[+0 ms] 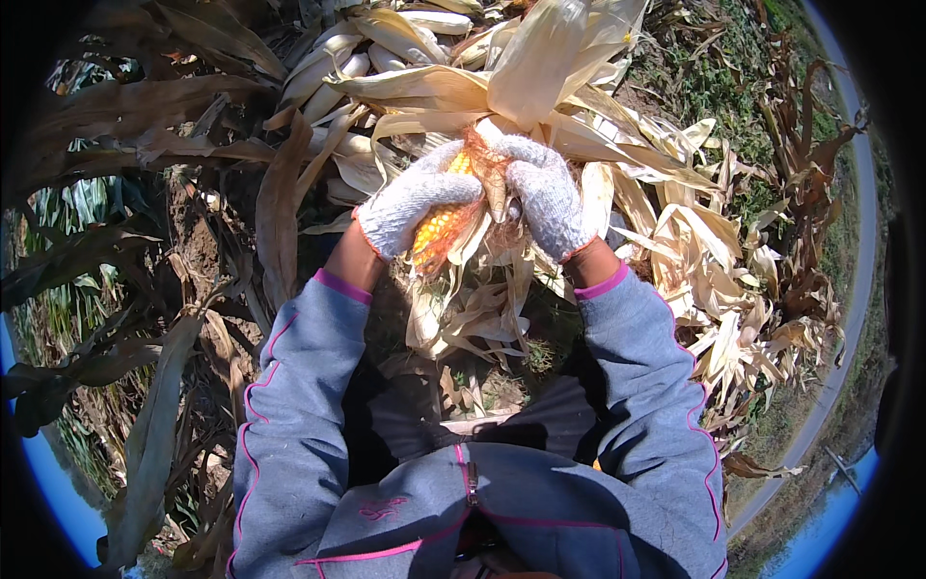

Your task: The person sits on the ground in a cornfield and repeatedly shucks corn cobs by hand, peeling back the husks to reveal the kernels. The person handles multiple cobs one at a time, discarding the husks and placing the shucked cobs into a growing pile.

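Note:
Both my hands wear white knitted gloves with orange cuffs. My left hand (423,199) is closed around an ear of corn (434,230) with yellow kernels and reddish-brown silk, its lower end pointing down-left. Close beside it, my right hand (546,192) grips the dry husk (495,192) and silk at the ear's right side. Pale husk leaves (539,69) fan out above and behind both hands. What the fingertips press on is partly hidden by silk and husk.
Unhusked or pale ears (336,76) lie heaped beyond my hands. Loose dry husks (705,260) are piled to the right, with more husks (470,311) below the hands. Brown corn stalks and leaves (278,210) crowd the left side. A road (861,239) curves along the far right.

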{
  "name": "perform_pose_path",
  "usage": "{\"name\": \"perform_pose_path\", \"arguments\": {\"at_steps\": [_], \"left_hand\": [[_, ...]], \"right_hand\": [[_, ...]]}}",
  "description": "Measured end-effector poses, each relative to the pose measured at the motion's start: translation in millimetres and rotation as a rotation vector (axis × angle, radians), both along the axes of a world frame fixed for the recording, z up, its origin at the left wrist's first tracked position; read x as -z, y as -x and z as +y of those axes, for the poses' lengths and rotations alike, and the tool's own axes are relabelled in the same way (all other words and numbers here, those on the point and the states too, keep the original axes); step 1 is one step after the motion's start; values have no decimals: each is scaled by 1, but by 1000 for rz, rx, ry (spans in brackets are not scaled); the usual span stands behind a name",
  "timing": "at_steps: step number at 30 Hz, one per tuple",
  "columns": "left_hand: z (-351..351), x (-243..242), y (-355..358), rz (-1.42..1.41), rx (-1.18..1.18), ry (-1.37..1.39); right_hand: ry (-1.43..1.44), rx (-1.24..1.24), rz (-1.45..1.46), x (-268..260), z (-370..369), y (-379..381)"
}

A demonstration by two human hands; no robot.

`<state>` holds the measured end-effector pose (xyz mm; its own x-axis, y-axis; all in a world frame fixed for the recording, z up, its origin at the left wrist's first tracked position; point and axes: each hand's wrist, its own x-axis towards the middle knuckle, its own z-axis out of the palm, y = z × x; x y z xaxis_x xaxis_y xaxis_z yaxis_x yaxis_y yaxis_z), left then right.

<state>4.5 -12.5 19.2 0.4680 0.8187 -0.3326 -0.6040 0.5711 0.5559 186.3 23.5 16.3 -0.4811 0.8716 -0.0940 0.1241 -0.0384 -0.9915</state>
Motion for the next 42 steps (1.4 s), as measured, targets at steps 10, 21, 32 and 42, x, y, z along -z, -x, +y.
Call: {"name": "perform_pose_path", "arguments": {"at_steps": [10,21,32,42], "left_hand": [[-10,3,-1,574,307,-168],[-25,2,-16,289,48,-160],[-13,38,15,-238,-433,128],[-13,61,23,-439,-336,97]], "right_hand": [[-513,248,-505,-7,40,-39],[409,221,783,-9,86,-88],[292,-281,-129,-48,35,-16],[344,-435,-168,-35,10,11]]}}
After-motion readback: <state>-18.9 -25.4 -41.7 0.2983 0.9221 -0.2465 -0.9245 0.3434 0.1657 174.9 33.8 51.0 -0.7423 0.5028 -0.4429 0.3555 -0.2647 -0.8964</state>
